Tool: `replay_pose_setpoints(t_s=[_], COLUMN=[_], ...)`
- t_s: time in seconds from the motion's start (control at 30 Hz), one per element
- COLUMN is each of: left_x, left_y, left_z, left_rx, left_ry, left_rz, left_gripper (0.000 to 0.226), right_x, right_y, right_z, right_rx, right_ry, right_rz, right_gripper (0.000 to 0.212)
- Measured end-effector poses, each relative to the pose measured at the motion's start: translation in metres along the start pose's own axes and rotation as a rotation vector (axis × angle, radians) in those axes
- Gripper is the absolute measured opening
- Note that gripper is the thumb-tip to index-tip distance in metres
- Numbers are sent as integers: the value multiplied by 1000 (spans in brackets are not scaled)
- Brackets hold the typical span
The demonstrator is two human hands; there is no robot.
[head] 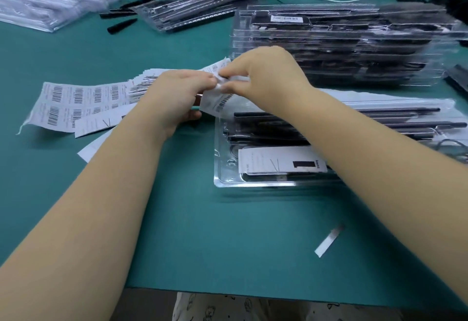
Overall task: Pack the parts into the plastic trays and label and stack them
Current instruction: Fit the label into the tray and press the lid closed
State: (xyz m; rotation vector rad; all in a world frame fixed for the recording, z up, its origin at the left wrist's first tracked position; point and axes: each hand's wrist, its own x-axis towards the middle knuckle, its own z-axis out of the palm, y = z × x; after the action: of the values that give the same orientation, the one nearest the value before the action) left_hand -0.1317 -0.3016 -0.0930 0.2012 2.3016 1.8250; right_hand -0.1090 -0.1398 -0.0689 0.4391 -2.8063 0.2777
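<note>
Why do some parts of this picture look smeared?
In the head view, the stack of filled trays and the bags at the far left show motion blur, probably from head movement; the near tray and barcode labels stay sharper; the table edge bows from the wide lens.

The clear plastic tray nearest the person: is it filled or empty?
Filled. The clear plastic tray holds long black parts in its slots, and a white paper slip lies on top.

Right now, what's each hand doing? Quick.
Left hand: grip closed on the label sheet, holding it.
Right hand: fingertips pinching the same label sheet at its upper edge.
</note>
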Motion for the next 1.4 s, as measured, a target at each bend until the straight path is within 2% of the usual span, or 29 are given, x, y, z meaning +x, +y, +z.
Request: replay_pose_setpoints(t_s=[0.13, 0.47, 0.57, 0.63, 0.73, 0.87, 0.93, 0.97, 1.03, 1.13, 1.2, 1.3, 1.4], left_x=[-1, -4, -2, 0, 3, 4, 1, -4, -20, -49, -61, -71, -73], left_y=[-1, -3, -5, -6, -7, -7, -2, 2, 12, 23, 22, 19, 20], left_z=[1, 2, 3, 4, 4, 2, 1, 2, 7, 25, 41, 58, 63], left_rx=[93, 130, 232, 390, 619, 640, 705, 716, 701, 747, 832, 898, 1021], left_ry=[-34, -76, -3, 65, 169, 296, 345, 330, 152, -274, -441, -500, -514], left_rz=[97, 173, 183, 205, 218, 161, 264, 366, 545, 616, 657, 730, 771], left_gripper=[31, 39, 33, 27, 30, 38, 38, 33, 28, 48, 50, 43, 56], right_x=[-2, -4, -3, -2, -9, -29, -43, -51, -69, -93, -105, -119, -131], right_y=[3, -4, 0, 8, 23, 40, 44, 46, 46, 48, 52, 63, 80], right_z=[-1, 2, 2, -1, -8, -21, -26, -28, -32, -32, -33, -41, -49], right_rx=[155, 58, 97, 180, 338, 504, 530, 529, 527, 603, 678, 806, 858], right_ry=[52, 111, 199, 263, 336, 378, 355, 346, 327, 323, 360, 433, 488], right_rz=[70, 32, 123, 228, 394, 510, 514, 509, 500, 511, 566, 674, 747], right_gripper=[26, 27, 29, 29, 26, 25, 18, 15, 12, 13, 15, 17, 19])
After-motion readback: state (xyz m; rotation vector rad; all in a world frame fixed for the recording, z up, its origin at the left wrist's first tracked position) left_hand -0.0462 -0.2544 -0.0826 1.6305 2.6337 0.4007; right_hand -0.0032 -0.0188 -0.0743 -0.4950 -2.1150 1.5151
